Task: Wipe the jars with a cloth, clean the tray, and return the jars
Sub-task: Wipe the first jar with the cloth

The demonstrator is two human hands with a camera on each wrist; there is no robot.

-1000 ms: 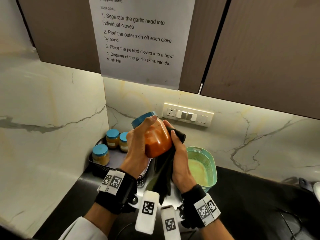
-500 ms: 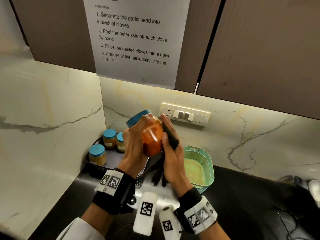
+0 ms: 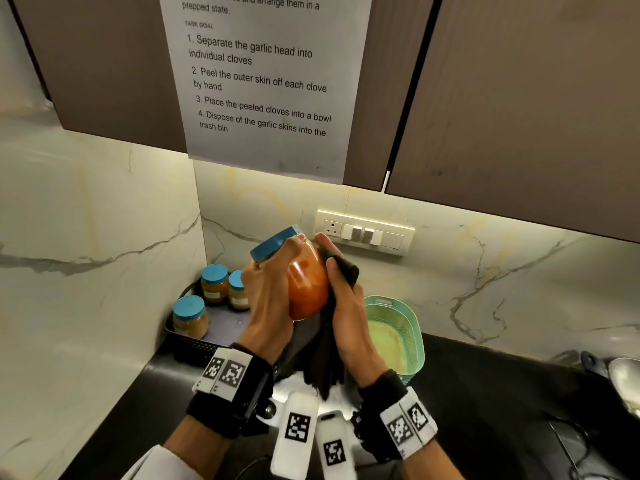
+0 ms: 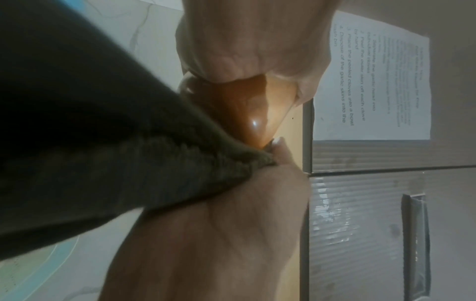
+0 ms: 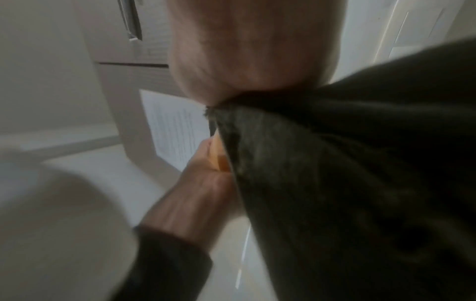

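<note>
My left hand grips a tilted jar of orange-red paste with a blue lid, held above the counter. My right hand holds a dark cloth and presses it against the jar's right side; the cloth hangs down below both hands. The left wrist view shows the jar between a hand above and the cloth at left. The cloth fills most of the right wrist view. Three blue-lidded jars stand in a dark tray in the corner.
A green perforated basket sits on the black counter right of the tray. Marble walls close in the corner at left and behind. A socket and switch plate is on the back wall. Cabinets with a taped paper sheet hang overhead. A metal pan is at far right.
The right hand with the cloth has slid over the jar's side, up and then back around it. The left hand has turned the jar slightly. The view has shifted a little.
</note>
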